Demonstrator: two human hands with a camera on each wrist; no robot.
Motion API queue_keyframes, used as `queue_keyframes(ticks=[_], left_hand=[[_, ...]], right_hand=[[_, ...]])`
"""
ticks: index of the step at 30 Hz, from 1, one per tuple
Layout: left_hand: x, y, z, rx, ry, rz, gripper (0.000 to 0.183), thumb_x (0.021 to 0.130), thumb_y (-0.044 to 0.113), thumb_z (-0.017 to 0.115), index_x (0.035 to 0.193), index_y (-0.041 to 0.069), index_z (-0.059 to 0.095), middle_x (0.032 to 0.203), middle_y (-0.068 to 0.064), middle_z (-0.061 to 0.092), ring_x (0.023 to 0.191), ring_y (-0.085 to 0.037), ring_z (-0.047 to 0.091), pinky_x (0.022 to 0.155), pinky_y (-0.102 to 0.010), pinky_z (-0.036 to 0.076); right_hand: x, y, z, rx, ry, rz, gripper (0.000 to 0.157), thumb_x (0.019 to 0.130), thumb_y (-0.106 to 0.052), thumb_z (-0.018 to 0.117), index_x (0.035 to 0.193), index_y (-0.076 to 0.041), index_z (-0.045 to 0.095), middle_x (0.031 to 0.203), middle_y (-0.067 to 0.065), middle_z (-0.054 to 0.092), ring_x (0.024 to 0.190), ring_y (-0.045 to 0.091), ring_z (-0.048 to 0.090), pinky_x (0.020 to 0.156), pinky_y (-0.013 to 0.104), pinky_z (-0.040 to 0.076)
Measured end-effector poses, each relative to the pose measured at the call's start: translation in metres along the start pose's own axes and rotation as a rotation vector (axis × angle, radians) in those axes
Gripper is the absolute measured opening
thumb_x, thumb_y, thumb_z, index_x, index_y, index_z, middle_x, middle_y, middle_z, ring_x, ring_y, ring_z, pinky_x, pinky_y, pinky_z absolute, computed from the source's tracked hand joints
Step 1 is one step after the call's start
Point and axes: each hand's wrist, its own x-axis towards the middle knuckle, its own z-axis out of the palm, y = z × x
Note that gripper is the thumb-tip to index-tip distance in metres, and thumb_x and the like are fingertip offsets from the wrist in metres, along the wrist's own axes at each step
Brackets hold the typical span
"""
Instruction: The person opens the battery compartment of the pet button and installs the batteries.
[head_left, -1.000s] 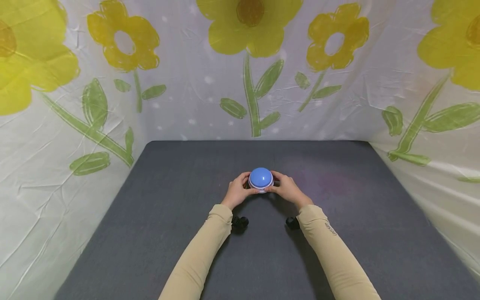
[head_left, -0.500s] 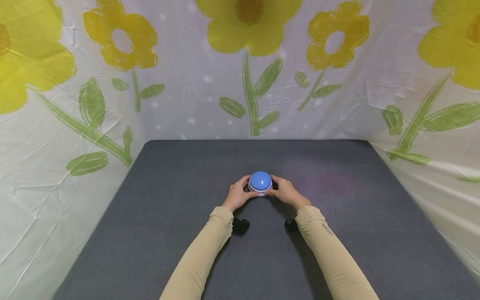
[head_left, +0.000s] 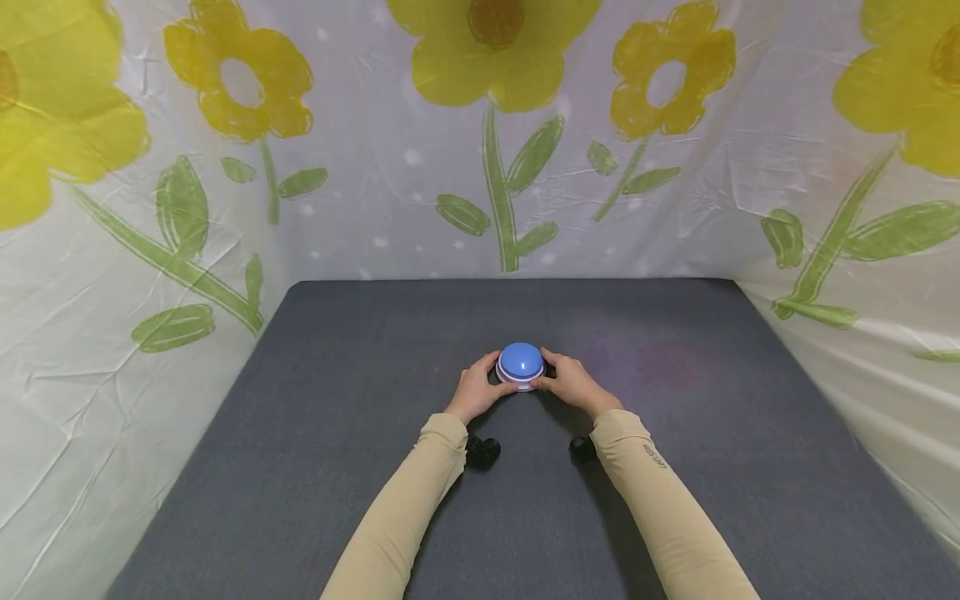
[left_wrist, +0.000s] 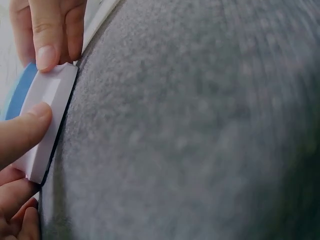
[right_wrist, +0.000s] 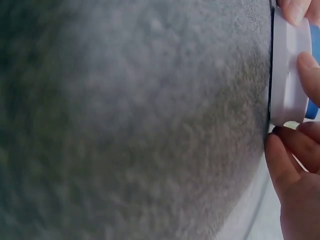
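Observation:
A push button with a blue dome [head_left: 521,360] and a white round base [left_wrist: 52,95] sits upright on the dark grey table, both hands around it. My left hand [head_left: 476,390] holds its left side, the thumb on the front of the base and the fingers round the side. From the right, my right hand [head_left: 576,385] grips it likewise, thumb at the front. In the right wrist view, the underside of the white base [right_wrist: 289,70] lies against the table surface. Parts of the far fingers are hidden behind the button.
The dark grey table [head_left: 360,350] extends around the hands. White cloth [head_left: 375,167] printed with yellow flowers hangs behind it and at both sides. Black wrist-worn devices [head_left: 483,452] show under both sleeves.
Between one second and half a second ago, both hands brought the button slightly nearer to me, and its base came down onto the table. Since then hands and button have stayed almost still.

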Motion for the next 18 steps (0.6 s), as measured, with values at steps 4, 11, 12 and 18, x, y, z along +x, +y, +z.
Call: queue_keyframes(ticks=[4, 11, 12, 18], left_hand=[[0.0, -0.004, -0.003, -0.006, -0.019, -0.001, 0.072, 0.08, 0.032, 0.074, 0.138, 0.004, 0.042, 0.138, -0.011, 0.044, 0.128, -0.025, 0.037, 0.104, -0.044, 0.03], [-0.006, -0.015, -0.018, -0.014, 0.023, -0.013, 0.041, 0.087, 0.027, 0.067, 0.121, 0.007, 0.058, 0.117, -0.008, 0.06, 0.109, -0.023, 0.055, 0.092, -0.039, 0.044], [-0.007, -0.014, -0.022, 0.014, 0.043, -0.007, 0.036, 0.088, 0.026, 0.066, 0.118, 0.007, 0.06, 0.112, -0.008, 0.062, 0.105, -0.023, 0.057, 0.089, -0.04, 0.046], [-0.014, -0.013, -0.049, 0.477, 0.192, 0.126, 0.04, 0.089, 0.033, 0.062, 0.122, 0.01, 0.058, 0.121, -0.012, 0.055, 0.112, -0.029, 0.049, 0.091, -0.045, 0.041]], right_hand=[[-0.003, 0.005, -0.005, 0.033, -0.006, -0.03, 0.067, 0.087, -0.018, 0.067, 0.138, 0.01, 0.034, 0.135, 0.027, 0.041, 0.122, 0.035, 0.042, 0.098, 0.046, 0.038], [-0.015, 0.021, -0.027, -0.02, -0.01, -0.034, 0.052, 0.09, -0.02, 0.064, 0.128, 0.011, 0.047, 0.124, 0.026, 0.052, 0.115, 0.037, 0.048, 0.094, 0.048, 0.041], [-0.017, 0.023, -0.031, -0.059, 0.003, -0.031, 0.05, 0.09, -0.02, 0.062, 0.127, 0.011, 0.048, 0.124, 0.026, 0.052, 0.115, 0.038, 0.048, 0.094, 0.05, 0.04], [-0.03, 0.033, -0.049, -0.446, 0.209, 0.001, 0.058, 0.092, -0.033, 0.058, 0.138, -0.002, 0.041, 0.139, 0.025, 0.035, 0.126, 0.045, 0.028, 0.096, 0.066, 0.023]])
